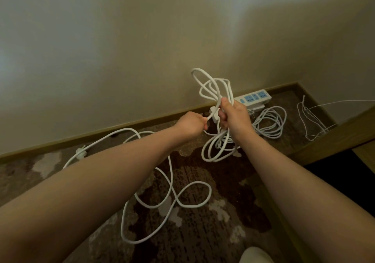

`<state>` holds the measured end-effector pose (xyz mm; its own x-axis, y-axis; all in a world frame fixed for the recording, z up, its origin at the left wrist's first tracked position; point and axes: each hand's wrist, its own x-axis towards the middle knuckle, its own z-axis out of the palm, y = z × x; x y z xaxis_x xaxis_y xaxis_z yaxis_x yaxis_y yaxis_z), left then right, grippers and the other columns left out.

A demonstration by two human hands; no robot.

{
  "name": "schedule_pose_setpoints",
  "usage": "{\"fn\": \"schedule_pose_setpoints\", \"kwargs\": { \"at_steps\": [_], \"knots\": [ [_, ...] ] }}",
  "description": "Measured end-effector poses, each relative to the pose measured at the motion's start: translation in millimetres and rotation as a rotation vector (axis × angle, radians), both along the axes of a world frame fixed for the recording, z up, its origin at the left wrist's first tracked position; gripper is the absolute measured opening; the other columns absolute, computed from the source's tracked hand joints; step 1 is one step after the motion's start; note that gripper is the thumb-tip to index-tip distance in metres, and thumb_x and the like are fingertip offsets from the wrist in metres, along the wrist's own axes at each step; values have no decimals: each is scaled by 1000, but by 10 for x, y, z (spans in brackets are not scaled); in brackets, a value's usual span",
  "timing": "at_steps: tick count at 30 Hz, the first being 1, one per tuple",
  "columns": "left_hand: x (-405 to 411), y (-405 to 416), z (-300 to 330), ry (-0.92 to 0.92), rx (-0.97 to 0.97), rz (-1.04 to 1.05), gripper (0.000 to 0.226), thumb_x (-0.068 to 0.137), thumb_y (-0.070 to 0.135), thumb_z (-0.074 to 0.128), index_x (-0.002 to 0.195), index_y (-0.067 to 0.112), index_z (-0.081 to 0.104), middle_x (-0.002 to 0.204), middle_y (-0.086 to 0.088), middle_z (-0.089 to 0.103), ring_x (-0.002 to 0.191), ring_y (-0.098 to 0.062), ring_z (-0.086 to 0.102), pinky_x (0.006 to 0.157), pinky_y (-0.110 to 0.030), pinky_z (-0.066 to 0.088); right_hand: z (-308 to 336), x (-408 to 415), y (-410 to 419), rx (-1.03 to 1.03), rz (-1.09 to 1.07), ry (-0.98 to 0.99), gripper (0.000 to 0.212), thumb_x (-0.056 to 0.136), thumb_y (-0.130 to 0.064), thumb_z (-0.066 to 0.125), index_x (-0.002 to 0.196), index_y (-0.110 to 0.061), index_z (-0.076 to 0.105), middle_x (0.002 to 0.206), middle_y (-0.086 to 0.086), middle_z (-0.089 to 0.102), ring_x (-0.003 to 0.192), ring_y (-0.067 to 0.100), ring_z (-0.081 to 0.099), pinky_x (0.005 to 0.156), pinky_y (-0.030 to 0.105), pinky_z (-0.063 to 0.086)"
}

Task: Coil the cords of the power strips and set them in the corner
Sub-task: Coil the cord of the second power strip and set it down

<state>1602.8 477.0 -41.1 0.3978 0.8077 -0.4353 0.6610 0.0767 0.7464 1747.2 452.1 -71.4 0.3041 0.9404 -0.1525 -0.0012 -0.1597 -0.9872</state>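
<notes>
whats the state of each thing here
white cord bundle: partly coiled, gripped by right hand
left hand: pinching the cord
loose white cord: uncoiled on patterned carpet
white power strip with blue sockets: in corner, cord coiled beside

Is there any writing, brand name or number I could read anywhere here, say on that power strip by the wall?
None can be read.
Power strip by the baseboard: blue socket faces and a blue switch show, but any print on them is too small and blurred to read.
Coiled cord in the right hand, loose cord on the carpet: no markings visible.
</notes>
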Motion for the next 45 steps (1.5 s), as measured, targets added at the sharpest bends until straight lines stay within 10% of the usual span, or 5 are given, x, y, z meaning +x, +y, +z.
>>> {"fn": "schedule_pose_setpoints", "kwargs": {
  "at_steps": [16,23,33,38,45],
  "knots": [
    [-111,-119,-84,-137,-28,-141,39,103,24,28,122,8,58,62,-1,47,41,-1,44,40,-13,32,107,62,66,-41,-64,-46,37,104,-30,46,87,-2,64,53,-6,63,38,9,40,41,22,36],
    [-270,-181,-259,-142,3,-186,36,103,25,31,130,15,53,60,0,47,47,-5,43,46,-15,36,74,-14,126,-53,-90,108,29,104,-36,47,93,-12,60,64,-2,58,63,16,59,65,34,51],
    [-651,-87,-353,81,170,-416,33,100,30,40,117,14,63,104,-8,68,86,-19,61,77,-30,47,33,92,220,-20,-247,-75,21,102,-34,48,96,-15,54,61,-3,46,44,9,42,46,30,42],
    [-902,95,-234,-53,-31,-320,38,97,34,47,65,17,59,56,3,46,50,-10,39,53,-23,35,-69,242,199,-23,-171,-381,18,100,-37,50,98,-21,56,72,-1,54,63,15,51,62,36,44],
    [-1408,437,-82,-237,-290,-187,27,96,20,46,89,3,66,51,5,35,47,-8,32,47,-18,29,-25,332,267,-46,-289,-233,20,99,-39,50,99,-21,57,75,3,52,67,21,50,67,45,47]
  ]
}}
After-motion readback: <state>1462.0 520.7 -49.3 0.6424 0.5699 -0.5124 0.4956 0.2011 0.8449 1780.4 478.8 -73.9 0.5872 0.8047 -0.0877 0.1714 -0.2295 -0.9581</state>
